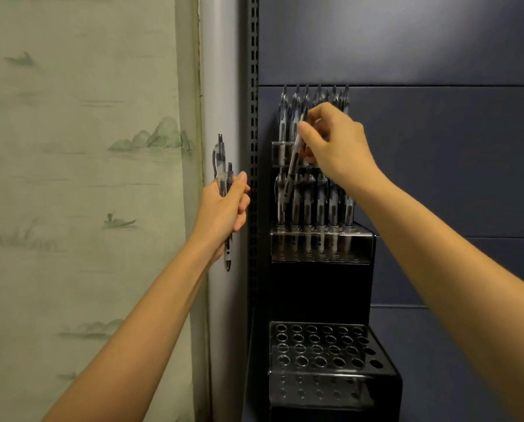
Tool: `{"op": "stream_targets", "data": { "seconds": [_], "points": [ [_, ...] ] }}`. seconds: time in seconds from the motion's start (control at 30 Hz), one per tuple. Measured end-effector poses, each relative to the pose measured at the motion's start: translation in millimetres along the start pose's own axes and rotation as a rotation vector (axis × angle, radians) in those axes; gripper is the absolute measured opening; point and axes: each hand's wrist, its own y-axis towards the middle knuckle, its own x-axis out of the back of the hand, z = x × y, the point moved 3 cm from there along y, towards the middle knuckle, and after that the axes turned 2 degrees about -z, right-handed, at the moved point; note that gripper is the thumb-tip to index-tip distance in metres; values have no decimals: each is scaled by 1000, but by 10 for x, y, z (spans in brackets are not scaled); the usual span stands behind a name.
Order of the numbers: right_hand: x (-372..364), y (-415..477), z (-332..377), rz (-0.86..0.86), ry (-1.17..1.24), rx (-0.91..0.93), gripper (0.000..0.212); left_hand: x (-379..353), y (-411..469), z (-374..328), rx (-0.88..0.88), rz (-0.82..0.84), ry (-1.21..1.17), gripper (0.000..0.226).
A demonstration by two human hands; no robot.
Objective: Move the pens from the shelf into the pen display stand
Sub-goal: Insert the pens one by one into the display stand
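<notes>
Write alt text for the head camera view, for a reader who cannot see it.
A person's right hand pinches a tilted pen at a tiered pen display stand, while the left hand grips spare pens beside it. Standing pens occupy its upper rows; the bottom holes are empty.

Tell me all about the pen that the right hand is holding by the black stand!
That pen is slim, with a see-through barrel and a dark grip near its tip. It tilts, tip down and leftward. The right hand pinches its upper part between thumb and fingers. It hangs before the pen display stand, tip among the middle tier's standing pens; whether it touches them cannot be told.
</notes>
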Motion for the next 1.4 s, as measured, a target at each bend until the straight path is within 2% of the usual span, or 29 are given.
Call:
{"op": "stream_targets", "data": {
  "seconds": [0.23,0.6,0.8,0.9,1.03,1.23,1.33,1.4],
  "points": [
    [-181,-46,-60,104,-23,3,17,-22,66,-59,-20,13,-34,25],
    [-240,-94,-158,143,-19,-11,9,-59,93,-1,-27,18,-65,25],
    [-275,-122,-130,157,-28,-10,15,-85,97,11,-11,26,-86,24],
    [-258,-97,-82,197,-66,-14,21,-93,98,15,-11,29,-80,24],
    [-334,-188,-163,307,-170,-35,20,-93,94,-13,-15,37,-80,25],
    [-359,-315,-236,244,-190,-37,22,-117,73,-29,-14,51,-85,26],
    [-321,-310,-178,241,-317,9,27,-134,58,-35,-10,68,-86,26],
    [-264,-288,-114,168,-350,68,25,-139,46,-51,-5,79,-87,25]
  ]
}}
